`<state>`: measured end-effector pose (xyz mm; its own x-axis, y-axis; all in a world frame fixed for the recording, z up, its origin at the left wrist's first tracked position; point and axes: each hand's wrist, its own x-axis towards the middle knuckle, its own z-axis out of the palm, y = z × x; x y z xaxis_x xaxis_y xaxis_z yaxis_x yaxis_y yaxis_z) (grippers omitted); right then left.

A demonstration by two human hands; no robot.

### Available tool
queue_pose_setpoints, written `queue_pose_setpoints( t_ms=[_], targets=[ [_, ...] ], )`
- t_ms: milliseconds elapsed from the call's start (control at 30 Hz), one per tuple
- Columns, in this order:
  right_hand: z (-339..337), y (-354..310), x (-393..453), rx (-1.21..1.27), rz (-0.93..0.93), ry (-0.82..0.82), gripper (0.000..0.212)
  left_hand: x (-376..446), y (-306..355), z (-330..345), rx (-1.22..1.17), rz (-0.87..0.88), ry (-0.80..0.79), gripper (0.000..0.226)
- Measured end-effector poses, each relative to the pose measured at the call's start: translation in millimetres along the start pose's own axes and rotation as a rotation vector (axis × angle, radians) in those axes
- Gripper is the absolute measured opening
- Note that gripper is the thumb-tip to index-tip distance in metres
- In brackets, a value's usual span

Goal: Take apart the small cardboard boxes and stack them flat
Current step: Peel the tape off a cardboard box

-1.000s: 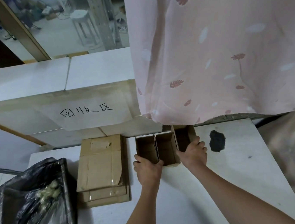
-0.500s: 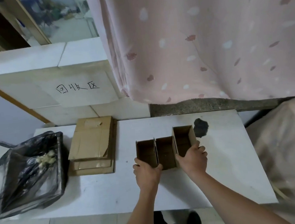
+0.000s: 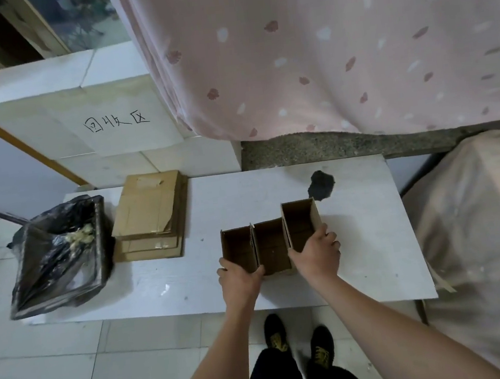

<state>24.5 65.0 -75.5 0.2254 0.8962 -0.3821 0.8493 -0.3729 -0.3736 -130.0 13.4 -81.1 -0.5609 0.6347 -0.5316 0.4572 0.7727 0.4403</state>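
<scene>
3 open boxes (image 3: 271,241) in a row L–R on desk (image 3: 366,238); L hand (image 3: 240,277) fingers curled on left box near wall, R hand (image 3: 316,255) gripping right box, stack (image 3: 149,216) far left

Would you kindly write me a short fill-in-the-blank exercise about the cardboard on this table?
1. ____ open cardboard boxes stand side by side.
2. The right hand grips the ____ of these boxes.
3. The stack of flattened cardboard lies between the boxes and the bin lined with a ____ bag.

Missing words: three; rightmost; black
</scene>
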Motion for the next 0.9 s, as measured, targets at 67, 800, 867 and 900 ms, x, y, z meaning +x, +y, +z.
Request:
queue_pose_setpoints(
  t_ms=[67,800,867,900],
  targets=[
    [-3,1,4,0.017,0.012,-0.009,0.106,5,1,-1,0.007,0.008,-0.013,0.104],
    [-114,70,6,1.601,0.512,-0.149,0.046,-68,170,46,-0.438,0.051,-0.541,0.078],
    [-115,80,-2,1.683,0.491,-0.198,0.041,-80,177,53,-0.564,0.025,-0.626,0.085],
    [-116,84,-5,1.708,0.488,-0.219,0.042,-83,180,57,-0.588,0.020,-0.634,0.088]
  ],
)
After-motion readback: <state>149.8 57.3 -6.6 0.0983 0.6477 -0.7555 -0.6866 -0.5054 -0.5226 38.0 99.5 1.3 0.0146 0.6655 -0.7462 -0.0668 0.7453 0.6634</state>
